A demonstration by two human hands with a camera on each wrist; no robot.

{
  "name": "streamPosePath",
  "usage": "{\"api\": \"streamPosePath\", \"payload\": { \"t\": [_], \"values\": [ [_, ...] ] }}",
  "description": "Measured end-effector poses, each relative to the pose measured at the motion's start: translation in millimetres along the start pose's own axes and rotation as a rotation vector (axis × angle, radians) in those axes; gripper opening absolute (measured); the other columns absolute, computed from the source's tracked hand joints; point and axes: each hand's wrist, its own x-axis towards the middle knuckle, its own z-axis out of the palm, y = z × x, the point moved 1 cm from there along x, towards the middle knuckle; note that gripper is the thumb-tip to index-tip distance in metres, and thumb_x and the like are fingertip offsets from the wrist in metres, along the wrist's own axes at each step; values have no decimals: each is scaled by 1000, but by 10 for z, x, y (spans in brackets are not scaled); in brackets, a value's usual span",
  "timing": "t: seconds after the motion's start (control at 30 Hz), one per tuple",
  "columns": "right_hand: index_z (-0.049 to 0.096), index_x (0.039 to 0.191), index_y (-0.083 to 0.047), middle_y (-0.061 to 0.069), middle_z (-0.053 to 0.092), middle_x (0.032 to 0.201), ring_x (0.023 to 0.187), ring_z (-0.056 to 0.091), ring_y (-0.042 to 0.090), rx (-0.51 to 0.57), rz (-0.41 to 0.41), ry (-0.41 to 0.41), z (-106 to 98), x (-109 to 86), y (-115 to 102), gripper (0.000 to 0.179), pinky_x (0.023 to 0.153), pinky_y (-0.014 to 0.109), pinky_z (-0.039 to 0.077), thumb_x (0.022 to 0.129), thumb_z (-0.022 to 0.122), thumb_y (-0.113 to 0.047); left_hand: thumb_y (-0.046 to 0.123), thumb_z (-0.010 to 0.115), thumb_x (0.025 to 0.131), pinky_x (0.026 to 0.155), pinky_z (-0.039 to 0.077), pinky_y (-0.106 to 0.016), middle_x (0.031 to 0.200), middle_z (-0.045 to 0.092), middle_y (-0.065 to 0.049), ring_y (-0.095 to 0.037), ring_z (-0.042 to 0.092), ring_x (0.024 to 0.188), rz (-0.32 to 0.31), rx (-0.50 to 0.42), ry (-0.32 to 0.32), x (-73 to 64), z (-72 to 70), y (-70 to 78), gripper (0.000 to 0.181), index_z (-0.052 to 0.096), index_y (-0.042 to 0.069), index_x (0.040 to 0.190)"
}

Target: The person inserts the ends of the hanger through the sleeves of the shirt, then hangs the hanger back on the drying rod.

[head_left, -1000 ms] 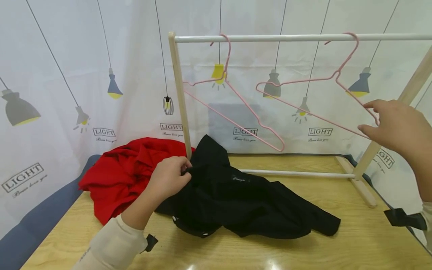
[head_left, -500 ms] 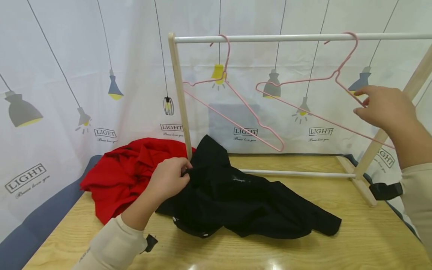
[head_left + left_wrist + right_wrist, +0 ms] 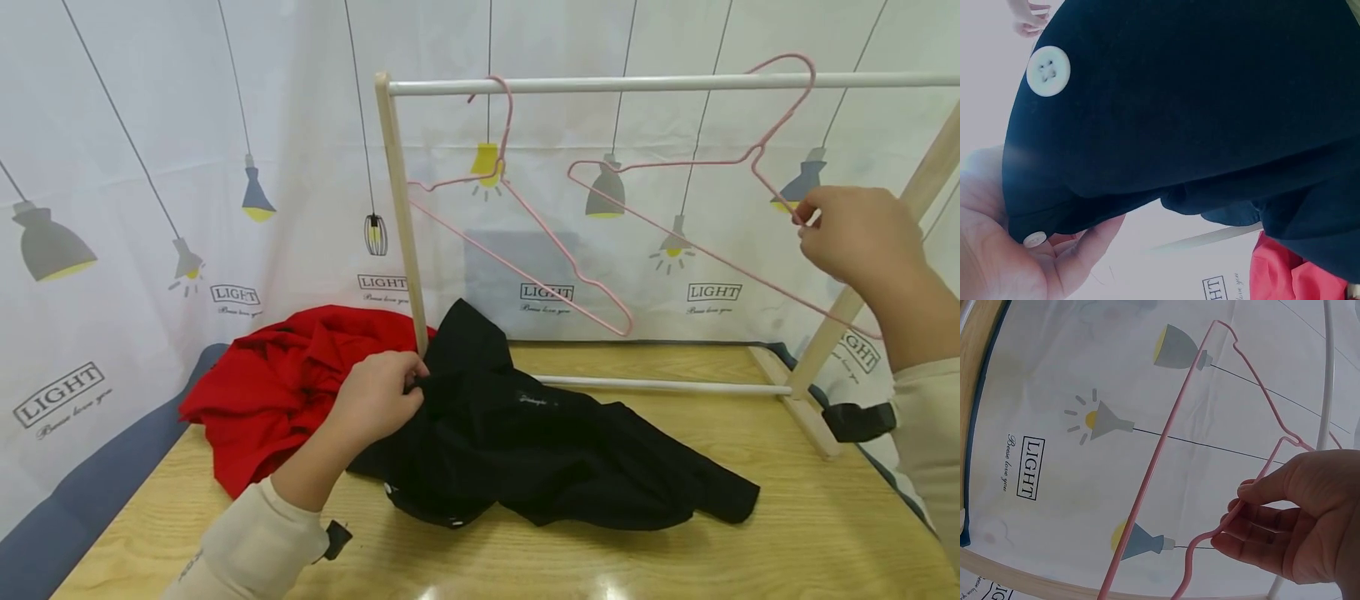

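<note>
My left hand [image 3: 378, 396] grips a black shirt [image 3: 540, 450] near its collar. The left wrist view shows two white buttons on the dark cloth, the lower button [image 3: 1034, 239] right at the fingers. In my right hand [image 3: 858, 233] the sloping arm of a pink wire hanger [image 3: 697, 162] is pinched between thumb and fingers. The right wrist view has the thumb on one side of the pink wire [image 3: 1229, 519] and the fingers on the other. The hanger's hook rises above the white top bar [image 3: 600, 85]. Part of the shirt lies on the wooden table [image 3: 675, 558].
A second pink hanger [image 3: 551, 233] hangs from the bar's left part. Crumpled red cloth [image 3: 300, 367] lies behind my left hand, by the rack's left wooden post [image 3: 402, 208]. The rack's lower white rail [image 3: 660, 384] runs behind the shirt. A lamp-print curtain [image 3: 315, 167] encloses the back.
My right hand rose slightly, closed on the right hanger and lifted it, so its hook stands higher over the bar. My left hand and the shirt stayed in place.
</note>
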Motion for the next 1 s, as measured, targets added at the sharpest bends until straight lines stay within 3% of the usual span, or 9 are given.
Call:
{"api": "streamPosePath", "payload": {
  "t": [0.27,0.5,0.7,1.0],
  "values": [
    [54,108,10,33,60,93,72,54,42,45,-3,55,-4,-156,18,26,57,49,40,88,44,-3,5,69,82,66,50,-36,78,61,-2,-18,53,70,-3,-4,-3,21,-1,7,13,70,6,95],
    [56,105,11,34,60,91,70,54,43,61,6,62,133,-299,69,22,62,57,42,91,50,-5,4,69,82,66,50,-36,78,61,-2,-18,53,70,-19,-13,-11,-7,-20,-3,14,71,6,96],
    [55,106,11,34,59,89,69,54,43,76,7,50,235,-439,107,21,59,56,43,93,52,-5,3,68,82,62,47,-35,74,59,-1,-17,52,67,-10,-23,1,-26,-20,6,14,71,5,95],
    [59,103,8,28,64,85,59,56,31,72,-82,40,361,-604,74,19,48,39,40,92,55,-7,3,68,82,60,47,-33,73,59,-1,-17,51,66,-19,-36,7,-37,1,-1,14,71,5,95]
  ]
}}
